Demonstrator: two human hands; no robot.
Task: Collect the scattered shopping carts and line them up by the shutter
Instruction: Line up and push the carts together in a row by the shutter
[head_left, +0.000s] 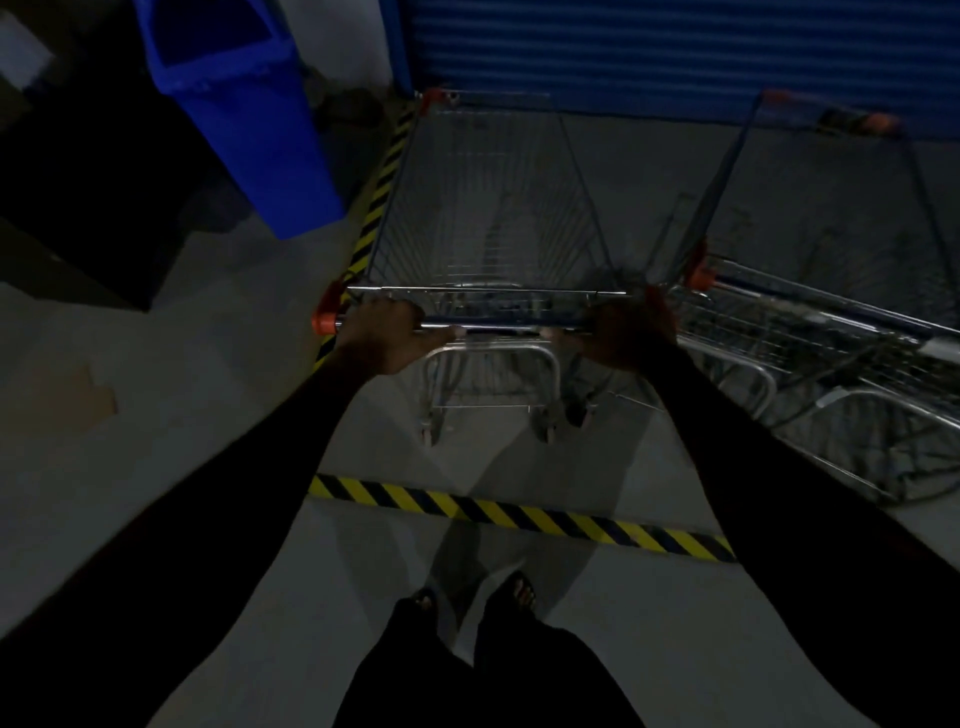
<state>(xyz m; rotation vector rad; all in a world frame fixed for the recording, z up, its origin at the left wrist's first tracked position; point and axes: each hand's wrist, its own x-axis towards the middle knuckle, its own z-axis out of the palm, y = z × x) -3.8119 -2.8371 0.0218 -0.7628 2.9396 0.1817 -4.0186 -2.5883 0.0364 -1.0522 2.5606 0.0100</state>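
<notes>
Two hands gripping one cart (488, 208) by its handle (493, 327): left hand (387, 332) clenched near the orange end cap, right hand (623, 332) clenched at the other end. Standing nose toward the blue shutter (675, 52), inside the striped tape (519, 514), beside a bin (244, 119). Sitting just right, a second cart (831, 208), angled, also by the shutter.

Blue bin (249, 119) left, second cart (810, 218) right; floor (208, 322) behind open.
</notes>
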